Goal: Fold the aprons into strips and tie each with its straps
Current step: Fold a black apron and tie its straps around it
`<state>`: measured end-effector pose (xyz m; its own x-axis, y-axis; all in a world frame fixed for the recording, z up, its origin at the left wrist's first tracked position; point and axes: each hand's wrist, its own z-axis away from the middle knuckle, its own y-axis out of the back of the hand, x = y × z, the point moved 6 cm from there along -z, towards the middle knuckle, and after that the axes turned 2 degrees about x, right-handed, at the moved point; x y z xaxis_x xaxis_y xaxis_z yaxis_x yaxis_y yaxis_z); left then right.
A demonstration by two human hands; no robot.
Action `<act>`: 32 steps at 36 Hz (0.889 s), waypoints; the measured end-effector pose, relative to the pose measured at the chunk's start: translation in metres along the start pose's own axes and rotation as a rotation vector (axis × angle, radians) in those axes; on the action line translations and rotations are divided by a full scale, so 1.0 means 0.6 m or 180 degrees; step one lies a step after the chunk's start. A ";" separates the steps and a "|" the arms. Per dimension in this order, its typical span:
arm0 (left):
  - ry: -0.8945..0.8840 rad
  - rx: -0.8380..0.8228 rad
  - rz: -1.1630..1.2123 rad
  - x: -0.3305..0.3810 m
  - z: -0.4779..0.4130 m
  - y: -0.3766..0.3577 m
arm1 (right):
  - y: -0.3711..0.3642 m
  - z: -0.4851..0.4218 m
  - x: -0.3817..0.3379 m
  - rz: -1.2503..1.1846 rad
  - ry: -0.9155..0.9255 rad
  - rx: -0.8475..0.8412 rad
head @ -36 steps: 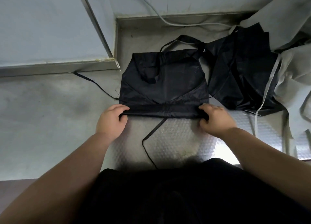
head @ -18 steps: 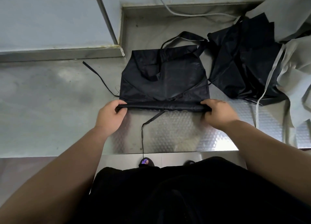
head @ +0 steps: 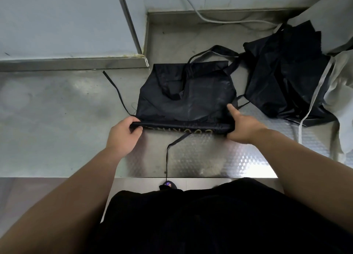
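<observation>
Left hand (head: 124,135) and right hand (head: 246,127) clench the 2 ends of the apron (head: 187,100) fold (head: 181,129); it runs crosswise between them, unfolded cloth beyond the grip.

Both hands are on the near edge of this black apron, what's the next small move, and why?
Probably turn the folded band over once more, away from you: the left hand and right hand each grip one end, and most of the apron beyond lies flat.

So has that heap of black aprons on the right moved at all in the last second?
No. The heap of black aprons still lies just below the white cable, against the grey cloth; only the camera shifted.
</observation>
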<state>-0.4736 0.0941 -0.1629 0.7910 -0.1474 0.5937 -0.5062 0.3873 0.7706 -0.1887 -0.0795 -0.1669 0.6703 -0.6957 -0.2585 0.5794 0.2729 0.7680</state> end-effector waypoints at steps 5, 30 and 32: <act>0.0063 -0.0016 0.0038 -0.002 0.001 0.000 | 0.002 -0.006 -0.001 -0.0145 -0.0086 0.0036; 0.0669 0.0233 0.0374 -0.016 -0.057 -0.019 | -0.001 0.005 0.034 -0.1529 -0.0782 0.0957; 0.0718 0.0359 0.0314 -0.012 -0.057 -0.020 | -0.003 0.001 0.032 -0.1527 -0.0922 0.1006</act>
<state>-0.4616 0.1216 -0.1844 0.7861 0.0975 0.6104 -0.6098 0.2839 0.7400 -0.1773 -0.0936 -0.1732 0.1925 -0.8551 -0.4813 0.5895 -0.2914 0.7534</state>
